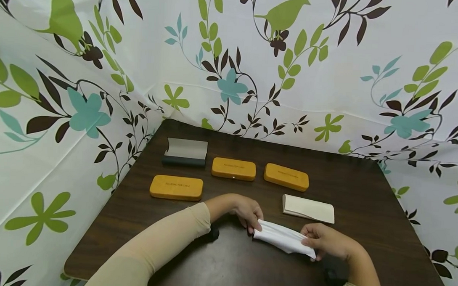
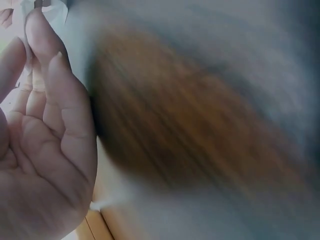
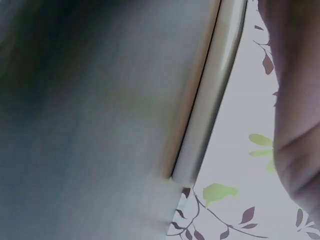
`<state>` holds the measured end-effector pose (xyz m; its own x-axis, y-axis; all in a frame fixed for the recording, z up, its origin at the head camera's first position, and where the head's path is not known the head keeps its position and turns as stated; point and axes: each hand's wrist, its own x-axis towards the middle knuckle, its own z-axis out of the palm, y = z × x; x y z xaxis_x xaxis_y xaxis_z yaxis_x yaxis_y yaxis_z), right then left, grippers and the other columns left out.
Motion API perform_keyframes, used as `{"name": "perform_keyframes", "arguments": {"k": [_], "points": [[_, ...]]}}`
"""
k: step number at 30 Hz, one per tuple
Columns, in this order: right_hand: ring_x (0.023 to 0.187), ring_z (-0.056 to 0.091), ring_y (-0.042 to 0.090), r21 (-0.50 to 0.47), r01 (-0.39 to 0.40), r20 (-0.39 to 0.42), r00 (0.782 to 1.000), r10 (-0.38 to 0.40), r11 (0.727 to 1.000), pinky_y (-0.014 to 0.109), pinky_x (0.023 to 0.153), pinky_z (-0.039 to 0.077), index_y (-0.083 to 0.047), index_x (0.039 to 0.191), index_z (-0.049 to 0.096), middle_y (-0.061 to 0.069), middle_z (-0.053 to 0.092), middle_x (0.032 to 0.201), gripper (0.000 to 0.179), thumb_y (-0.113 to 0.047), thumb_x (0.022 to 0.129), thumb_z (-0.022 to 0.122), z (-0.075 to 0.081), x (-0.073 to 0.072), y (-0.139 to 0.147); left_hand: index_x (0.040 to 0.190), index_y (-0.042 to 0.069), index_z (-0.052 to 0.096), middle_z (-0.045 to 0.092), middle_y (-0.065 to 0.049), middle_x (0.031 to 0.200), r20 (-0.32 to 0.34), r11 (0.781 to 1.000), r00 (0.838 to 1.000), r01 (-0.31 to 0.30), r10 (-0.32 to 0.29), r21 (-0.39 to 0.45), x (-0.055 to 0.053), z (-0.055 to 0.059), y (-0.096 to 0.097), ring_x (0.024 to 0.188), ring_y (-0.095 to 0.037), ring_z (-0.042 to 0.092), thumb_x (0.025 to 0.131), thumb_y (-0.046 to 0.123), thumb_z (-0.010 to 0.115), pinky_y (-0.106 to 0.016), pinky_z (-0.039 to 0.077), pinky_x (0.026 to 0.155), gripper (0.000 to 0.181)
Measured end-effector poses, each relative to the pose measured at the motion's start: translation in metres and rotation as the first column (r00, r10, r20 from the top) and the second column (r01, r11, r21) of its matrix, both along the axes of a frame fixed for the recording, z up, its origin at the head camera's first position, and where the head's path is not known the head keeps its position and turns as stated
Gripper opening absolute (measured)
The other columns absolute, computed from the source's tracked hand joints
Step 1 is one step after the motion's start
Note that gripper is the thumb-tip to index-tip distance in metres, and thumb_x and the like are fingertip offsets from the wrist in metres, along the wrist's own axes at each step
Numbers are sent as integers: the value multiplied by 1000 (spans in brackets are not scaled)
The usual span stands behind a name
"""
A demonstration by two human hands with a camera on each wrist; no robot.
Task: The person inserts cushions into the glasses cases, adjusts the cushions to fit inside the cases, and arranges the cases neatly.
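Note:
A white cloth [image 1: 282, 236] is stretched low over the front of the table between two hands. Its left end is pinched by the left hand [image 1: 246, 209], thumb against fingers. At the other end, the right hand [image 1: 331, 240] grips the cloth between thumb and fingers. In the left wrist view, the left hand [image 2: 47, 130] shows its palm, with a bit of the white cloth [image 2: 57, 11] at the fingertips. Only part of the right hand [image 3: 300, 110] enters the right wrist view, at its right edge. Just behind the right hand lies a cream folded case [image 1: 310, 209].
Three mustard-yellow cases, a left one [image 1: 176, 188], a middle one [image 1: 233, 169] and a right one [image 1: 286, 177], lie beyond the hands. A grey and dark case [image 1: 185, 152] stands at the back left. Patterned curtain [image 1: 230, 105] surrounds the dark wooden table [image 1: 378, 215].

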<state>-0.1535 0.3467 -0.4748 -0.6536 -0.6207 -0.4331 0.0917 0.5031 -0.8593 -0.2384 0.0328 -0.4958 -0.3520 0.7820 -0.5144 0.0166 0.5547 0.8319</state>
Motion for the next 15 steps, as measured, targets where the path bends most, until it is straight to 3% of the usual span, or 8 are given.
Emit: {"name": "perform_keyframes", "arguments": {"k": [4,10,15], "points": [[64,68,20,-44,36,36,999,-34,998,30,54,57,5,110,58,11,64,85,21,-16,104,59,1,-3,-7,84,13,71,70,0,72,16,1000,1000,11,-11,1,-5,3,-10,69,-9,66,97,15,71,-23,50,64,12],[71,66,19,-72,36,20,999,-35,997,33,59,59,7,112,57,11,63,88,24,-15,104,58,4,-12,-21,89,13,71,69,1,75,56,1000,998,5,-5,2,-13,10,-27,72,-9,65,97,17,70,-23,50,64,10],[73,66,23,-69,36,31,999,-34,997,37,61,59,5,113,54,11,62,88,24,-17,105,57,4,-15,-30,102,10,68,70,-5,87,156,1000,988,-18,17,8,-16,13,-40,82,-15,67,102,17,63,-27,55,64,8]]}}
